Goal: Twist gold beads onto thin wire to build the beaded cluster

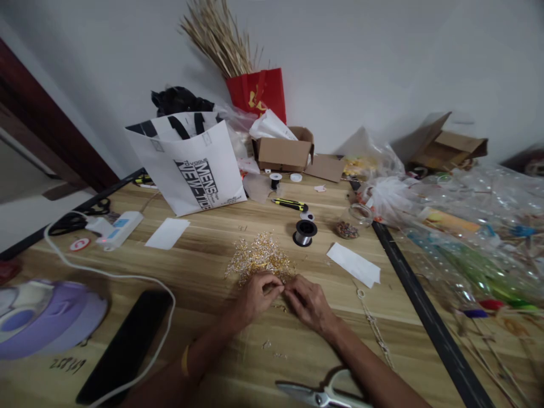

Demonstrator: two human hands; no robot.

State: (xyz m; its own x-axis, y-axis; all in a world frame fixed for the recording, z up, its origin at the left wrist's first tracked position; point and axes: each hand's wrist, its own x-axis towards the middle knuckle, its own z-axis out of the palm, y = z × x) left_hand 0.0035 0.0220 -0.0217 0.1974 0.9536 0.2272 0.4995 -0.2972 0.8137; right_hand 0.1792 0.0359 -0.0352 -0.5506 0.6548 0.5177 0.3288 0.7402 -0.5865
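Observation:
My left hand (pixel 260 294) and my right hand (pixel 306 300) meet at the near edge of a loose heap of gold and clear beads (pixel 259 258) on the wooden table. Both hands are closed, thumb against fingers, with the fingertips almost touching. Whatever they pinch is too small to make out. A few tiny pieces (pixel 267 344) lie scattered on the wood below the hands. Beyond my right hand stands a black spool of silvery wire (pixel 305 233). Scissors (pixel 325 394) with pale handles lie near my right forearm.
A white shopping bag (pixel 199 164) stands at the back left; a cardboard box (pixel 284 154) is behind. Clear plastic bags (pixel 463 226) crowd the right side. A white cable (pixel 123 276) loops past a dark phone-like slab (pixel 125 345). A bead jar (pixel 348 226) and yellow-black cutter (pixel 290 204) lie farther back.

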